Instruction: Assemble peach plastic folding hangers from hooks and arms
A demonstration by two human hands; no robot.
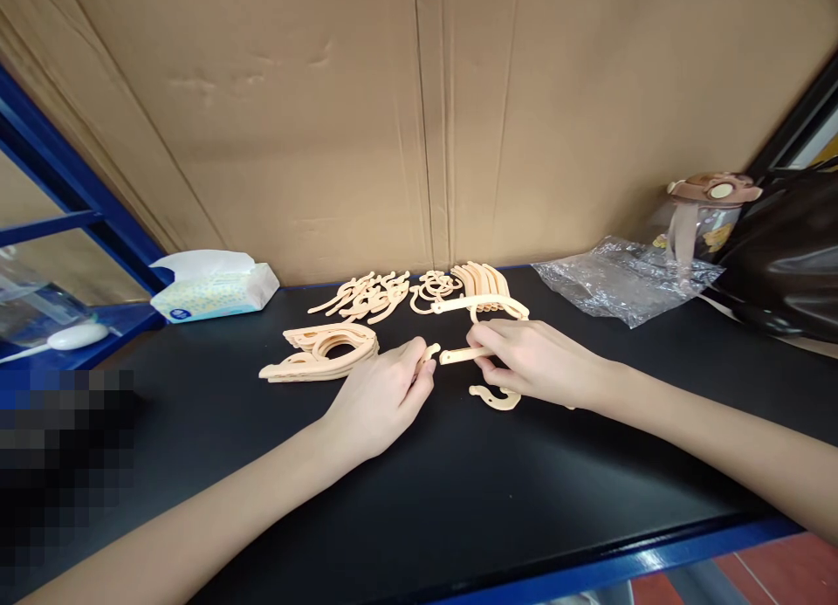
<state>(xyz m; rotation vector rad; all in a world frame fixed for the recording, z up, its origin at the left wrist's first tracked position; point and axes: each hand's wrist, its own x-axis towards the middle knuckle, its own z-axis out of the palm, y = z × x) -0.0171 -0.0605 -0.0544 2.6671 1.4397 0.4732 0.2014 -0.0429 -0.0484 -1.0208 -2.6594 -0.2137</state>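
Observation:
My left hand (386, 391) is closed in a pinch around a small beige plastic piece (430, 352), whose tip pokes out past the fingers. My right hand (540, 360) grips a beige plastic hanger arm (460, 355), with its holed end pointing at the left hand; a small gap separates the two pieces. Just beyond the right hand is another curved arm (481, 303); whether it joins the held one is hidden. A beige hook (496, 399) lies on the black table under the right hand. Left of my left hand rests a stack of beige hanger parts (320, 365).
Along the back lie a pile of thin curved pieces (370, 295), several hooks (436, 286) and a row of arms (481, 280). A tissue pack (216, 291) stands left. Clear plastic wrap (621, 278), a bottle (704, 221) and a dark bag (786, 247) sit right. Cardboard (327, 151) backs the table.

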